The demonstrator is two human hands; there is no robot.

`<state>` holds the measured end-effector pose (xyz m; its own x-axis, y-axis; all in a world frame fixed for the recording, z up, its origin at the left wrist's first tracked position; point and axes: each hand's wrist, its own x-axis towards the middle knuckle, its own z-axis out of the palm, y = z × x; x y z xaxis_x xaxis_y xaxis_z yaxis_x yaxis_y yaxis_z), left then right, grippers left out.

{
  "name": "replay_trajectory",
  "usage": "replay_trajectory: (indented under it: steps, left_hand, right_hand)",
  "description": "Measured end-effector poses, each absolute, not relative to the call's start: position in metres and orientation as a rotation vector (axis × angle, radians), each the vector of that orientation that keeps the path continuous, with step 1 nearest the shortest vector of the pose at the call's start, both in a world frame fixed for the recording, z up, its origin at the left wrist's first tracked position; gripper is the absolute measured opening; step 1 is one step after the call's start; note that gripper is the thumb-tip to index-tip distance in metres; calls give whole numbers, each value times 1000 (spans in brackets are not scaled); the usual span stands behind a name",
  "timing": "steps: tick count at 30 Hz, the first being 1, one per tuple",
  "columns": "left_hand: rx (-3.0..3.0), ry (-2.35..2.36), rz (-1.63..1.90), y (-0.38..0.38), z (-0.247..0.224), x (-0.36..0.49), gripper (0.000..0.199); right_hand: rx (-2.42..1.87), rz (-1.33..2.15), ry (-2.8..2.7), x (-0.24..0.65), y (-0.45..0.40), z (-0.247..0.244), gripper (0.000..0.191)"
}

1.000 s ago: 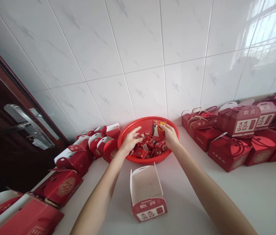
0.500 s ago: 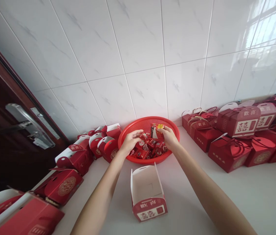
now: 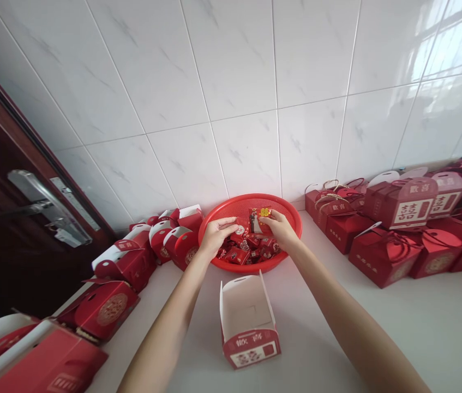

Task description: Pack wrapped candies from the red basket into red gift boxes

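My left hand (image 3: 216, 237) is over the left side of a red plastic basket (image 3: 251, 269), its fingers closed on a small red candy packet (image 3: 240, 232). Across from it, my right hand (image 3: 280, 231) pinches a red packet with a printed couple and yellow lettering (image 3: 258, 220). Below both hands, several red wrapped candies (image 3: 247, 251) fill the bottom of the basket. Between my forearms stands an open red and white carton (image 3: 249, 322), its pale inside facing up.
Red gift boxes line the left side (image 3: 110, 305), several with raised flaps. More red boxes with cord handles (image 3: 386, 256) are grouped and stacked on the right. Behind the white table (image 3: 316, 327) rises a tiled wall (image 3: 243, 153). A dark door with a metal handle (image 3: 46, 207) is at far left.
The couple packet in my right hand has turned flatter toward me, showing more of its front. My left fingers have come onto a red candy packet and lifted it slightly.
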<state>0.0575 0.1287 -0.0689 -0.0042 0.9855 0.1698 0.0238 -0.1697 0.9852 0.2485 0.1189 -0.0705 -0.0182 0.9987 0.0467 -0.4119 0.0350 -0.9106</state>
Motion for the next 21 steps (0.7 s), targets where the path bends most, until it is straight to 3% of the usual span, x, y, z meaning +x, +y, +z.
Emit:
replay_trajectory:
  steps: [21]
  left_hand:
    - [1399, 1058, 1325, 136, -67, 88, 36]
  right_hand:
    - [-791, 1377, -1062, 244, 115, -71, 34]
